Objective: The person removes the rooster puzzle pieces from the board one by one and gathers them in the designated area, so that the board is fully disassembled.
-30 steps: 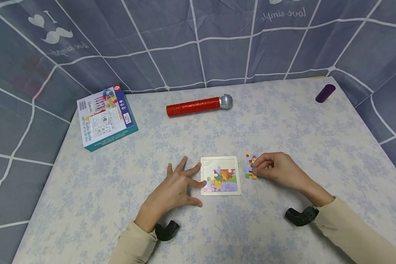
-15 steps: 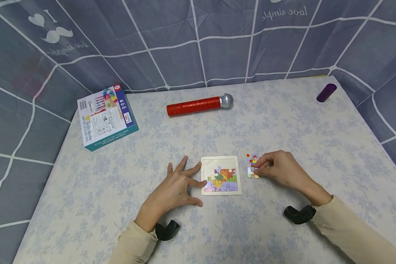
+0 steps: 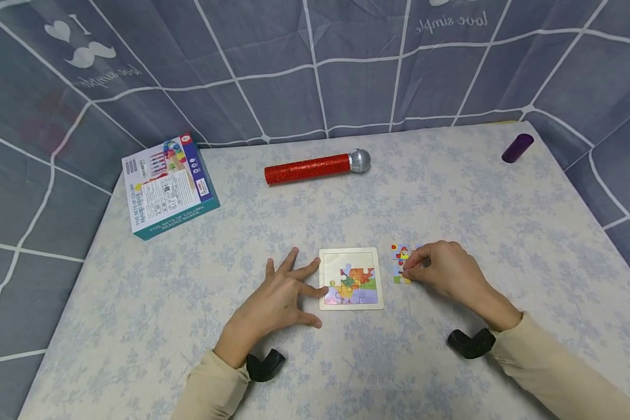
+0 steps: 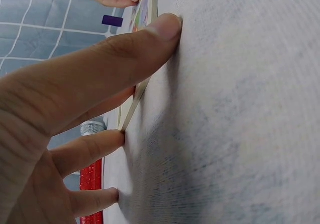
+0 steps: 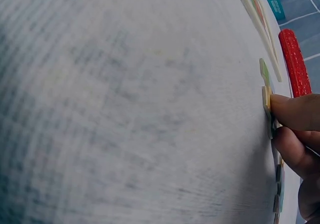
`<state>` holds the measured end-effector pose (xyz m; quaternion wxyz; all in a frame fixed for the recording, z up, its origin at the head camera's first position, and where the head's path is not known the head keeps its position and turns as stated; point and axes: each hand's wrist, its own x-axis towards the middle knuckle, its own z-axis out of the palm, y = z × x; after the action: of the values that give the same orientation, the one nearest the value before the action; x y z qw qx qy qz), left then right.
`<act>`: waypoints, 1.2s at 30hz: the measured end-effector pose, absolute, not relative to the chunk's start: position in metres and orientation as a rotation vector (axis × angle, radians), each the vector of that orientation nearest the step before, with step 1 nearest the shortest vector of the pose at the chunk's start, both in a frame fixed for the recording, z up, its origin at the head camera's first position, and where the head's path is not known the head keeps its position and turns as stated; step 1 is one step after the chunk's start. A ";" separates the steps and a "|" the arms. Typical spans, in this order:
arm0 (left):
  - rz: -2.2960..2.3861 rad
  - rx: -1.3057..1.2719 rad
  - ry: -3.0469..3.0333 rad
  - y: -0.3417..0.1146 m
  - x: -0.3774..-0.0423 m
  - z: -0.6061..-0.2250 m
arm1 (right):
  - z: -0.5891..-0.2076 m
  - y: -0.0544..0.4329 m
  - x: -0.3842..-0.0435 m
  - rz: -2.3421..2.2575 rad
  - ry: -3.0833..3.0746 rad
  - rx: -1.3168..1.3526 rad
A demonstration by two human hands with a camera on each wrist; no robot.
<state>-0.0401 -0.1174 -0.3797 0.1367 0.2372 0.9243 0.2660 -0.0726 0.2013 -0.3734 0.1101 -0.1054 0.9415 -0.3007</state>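
Observation:
A square wooden puzzle board (image 3: 341,261), its lower part filled with colourful interlocked pieces and its upper left bare, lies flat on the table. My left hand (image 3: 279,298) is spread at its left side, index fingertip on the pieces, middle fingertip at the rim. In the left wrist view the thumb (image 4: 162,28) rests down beside the board's edge. Right of the board, my right hand (image 3: 451,277) pinches a small puzzle piece (image 3: 399,279) between thumb and index finger, low over the table. More puzzle pieces (image 3: 399,251) lie just behind it, partly hidden by the fingers.
A red glittery microphone (image 3: 310,170) lies toward the back. At the back left sits a teal and white toy box (image 3: 170,186); a purple cylinder (image 3: 518,148) is at the far right corner. A grey-blue curtain (image 3: 273,41) borders the table.
The pinched piece has shifted slightly beside the other pieces, and my right hand has made only small movements. My left hand and the board have stayed in place.

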 end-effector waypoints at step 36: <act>0.752 0.696 2.665 -0.119 -0.040 -0.379 | -0.376 0.124 -0.073 -0.738 2.739 -0.552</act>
<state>-0.0398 -0.1192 -0.3786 0.1425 0.2413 0.9238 0.2608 -0.0731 0.1236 -0.3756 0.1257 -0.1896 0.9402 -0.2534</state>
